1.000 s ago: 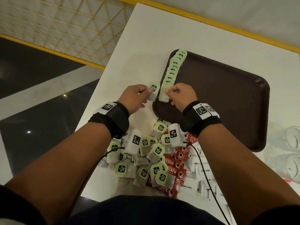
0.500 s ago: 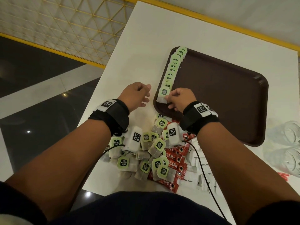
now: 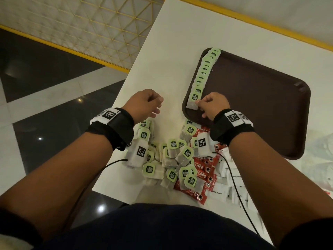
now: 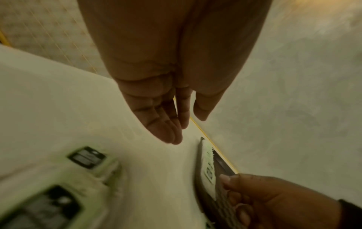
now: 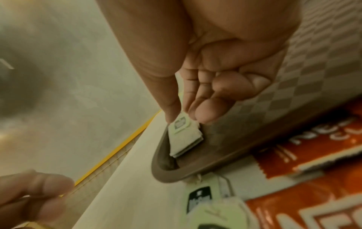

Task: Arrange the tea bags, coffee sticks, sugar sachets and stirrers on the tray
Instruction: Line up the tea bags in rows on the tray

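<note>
Two hands over the white table (image 3: 173,33) right now. The right hand (image 3: 213,105) sits at the near-left corner of the brown tray (image 3: 261,109), thumb and fingertips (image 5: 203,114) pinched on the nearest tea bag (image 3: 193,101). That bag is the closest end of a neat row of tea bags (image 3: 205,73) running away from the hand along the tray's left rim, green tags overlapping. In the right wrist view the bag lies flat on the tray floor, just inside the rim, with the thumb on its tag.

The left hand (image 3: 146,105) hovers over bare table just left of the tray, holding nothing. From above it looks loosely curled; the left wrist view shows the fingers (image 4: 166,124) mostly straight and relaxed, thumb apart from them, though that frame is pretty blurry so I wouldn't swear to it.

Behind both wrists, toward the person, there's the loose pile of tea bags (image 3: 171,159). Under and right of it, beneath the right forearm, are red coffee sticks (image 3: 205,168), and further right white sugar sachets (image 3: 234,186). Can't make out any stirrers for sure.
</note>
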Motion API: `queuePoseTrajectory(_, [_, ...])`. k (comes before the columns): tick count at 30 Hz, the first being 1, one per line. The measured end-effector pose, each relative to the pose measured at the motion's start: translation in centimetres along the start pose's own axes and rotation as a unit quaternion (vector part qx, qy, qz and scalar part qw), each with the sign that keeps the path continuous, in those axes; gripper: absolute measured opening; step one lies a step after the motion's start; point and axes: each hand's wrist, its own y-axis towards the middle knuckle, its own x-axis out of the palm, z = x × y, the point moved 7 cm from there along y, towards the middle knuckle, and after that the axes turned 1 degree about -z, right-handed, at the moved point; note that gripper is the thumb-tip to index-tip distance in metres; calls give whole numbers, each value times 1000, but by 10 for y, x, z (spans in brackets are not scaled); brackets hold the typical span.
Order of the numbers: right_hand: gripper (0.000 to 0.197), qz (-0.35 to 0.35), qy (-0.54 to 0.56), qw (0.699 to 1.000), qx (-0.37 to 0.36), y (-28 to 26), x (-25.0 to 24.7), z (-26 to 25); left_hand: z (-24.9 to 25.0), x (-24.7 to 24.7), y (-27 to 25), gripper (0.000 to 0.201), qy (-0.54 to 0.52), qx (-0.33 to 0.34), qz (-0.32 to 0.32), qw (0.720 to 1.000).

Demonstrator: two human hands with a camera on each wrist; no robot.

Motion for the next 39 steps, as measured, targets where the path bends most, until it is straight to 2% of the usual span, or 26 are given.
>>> queuePoseTrajectory(4, [24,-71,-48,994,-69,-28,14,-17,-14,-21,-16,21,176,18,21,984])
queuePoseTrajectory(6, [22,-110,-87,983,-118,-45,26,-23,-22,-26,-23,24,234,19,9,972])
queuePoseTrajectory(8, [19,-153,-127,969,-147,-60,38,-26,-31,-26,-28,35,271,12,-16,962])
queuePoseTrajectory(11, [22,-215,-179,943,-178,-76,59,-29,-40,-19,-34,62,312,15,-55,948])
queuePoseTrajectory(14, [36,-251,-253,913,-199,-84,76,-29,-44,-11,-34,83,370,25,-81,925])
queuePoseTrajectory(17, [53,-260,-322,885,-211,-88,88,-26,-47,-6,-32,88,394,30,-88,914])
queuePoseTrajectory(21, [57,-267,-342,877,-204,-92,94,-22,-51,-8,-31,78,392,13,-81,916])
queuePoseTrajectory(26, [44,-262,-359,870,-213,-95,97,-24,-47,-9,-32,49,402,24,-70,913])
queuePoseTrajectory(32, [44,-263,-334,881,-207,-96,96,-24,-43,-12,-30,32,377,46,-71,922])
queuePoseTrajectory(39, [20,-257,-282,901,-205,-92,83,-28,-22,-20,-31,13,281,100,-62,952])
